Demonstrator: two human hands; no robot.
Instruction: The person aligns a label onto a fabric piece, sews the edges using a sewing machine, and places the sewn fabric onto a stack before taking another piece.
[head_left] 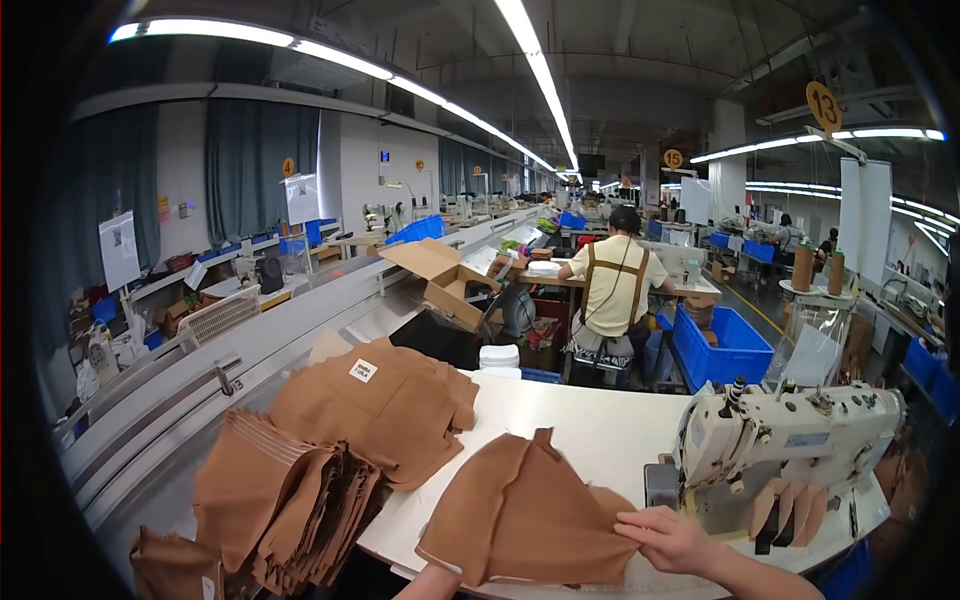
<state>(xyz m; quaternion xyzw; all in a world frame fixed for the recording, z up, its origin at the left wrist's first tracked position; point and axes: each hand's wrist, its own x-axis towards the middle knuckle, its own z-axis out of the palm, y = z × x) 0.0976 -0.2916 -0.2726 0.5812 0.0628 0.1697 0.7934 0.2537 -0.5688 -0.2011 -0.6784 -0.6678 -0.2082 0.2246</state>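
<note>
A brown sewn fabric piece [510, 510] with a raised seam lies on the white table [590, 415] in front of me. My right hand [665, 538] pinches its right edge between thumb and fingers. My left hand [432, 582] is at the lower left edge of the piece, its fingers hidden under the fabric. Left of it is a stack of brown pieces [400, 415], the top one bearing a white label [363, 371]. Nearer to me hangs a thick bundle of folded brown pieces [310, 510]. A white sewing machine [790, 440] stands at the right of the table.
Small brown and black pieces [790, 515] sit by the machine. Thread cones [803, 270] stand behind it. A co-worker [613, 280] sits ahead, beside a blue bin [720, 345]. An open cardboard box [445, 285] and a metal rail [240, 385] are at the left.
</note>
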